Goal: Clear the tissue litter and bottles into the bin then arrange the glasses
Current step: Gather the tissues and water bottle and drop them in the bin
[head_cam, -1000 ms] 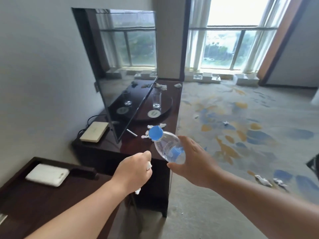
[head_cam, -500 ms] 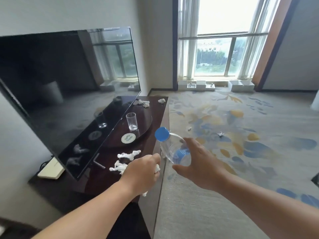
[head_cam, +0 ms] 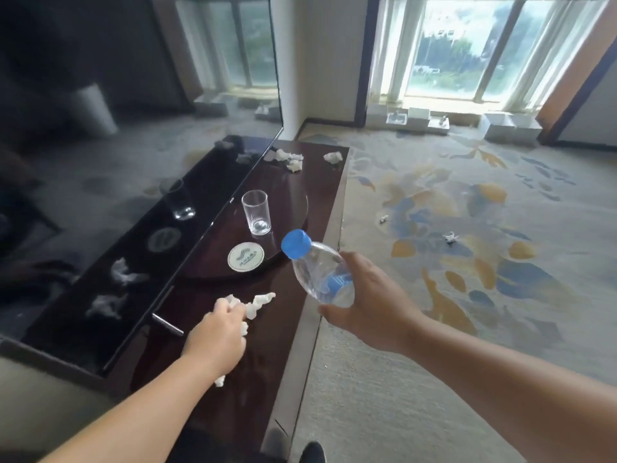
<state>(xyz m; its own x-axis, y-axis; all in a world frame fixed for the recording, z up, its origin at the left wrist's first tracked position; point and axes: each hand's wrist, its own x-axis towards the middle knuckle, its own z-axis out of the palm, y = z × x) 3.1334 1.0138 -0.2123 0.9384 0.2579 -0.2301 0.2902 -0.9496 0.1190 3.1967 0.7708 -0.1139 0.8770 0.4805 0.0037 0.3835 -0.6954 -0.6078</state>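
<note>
My right hand [head_cam: 370,305] grips a clear plastic bottle [head_cam: 317,269] with a blue cap, held tilted over the front edge of the dark wooden cabinet [head_cam: 300,329]. My left hand [head_cam: 217,339] rests on the cabinet top, closed around white tissue, and its fingers touch a twisted tissue scrap [head_cam: 258,304] lying there. An empty drinking glass [head_cam: 256,212] stands upright on a round dark tray [head_cam: 293,198], beside a round white coaster [head_cam: 246,256]. More crumpled tissues [head_cam: 290,160] and one separate wad [head_cam: 333,157] lie at the cabinet's far end.
A large television [head_cam: 133,162] leans along the cabinet's left side, its metal foot [head_cam: 167,324] near my left hand. Small tissue scraps [head_cam: 450,237] lie on the patterned carpet to the right. White boxes [head_cam: 414,116] line the window sill. No bin is in view.
I have moved closer along the cabinet. My left hand has dropped from mid-air onto the tissue scraps on the cabinet top. My right hand keeps the bottle.
</note>
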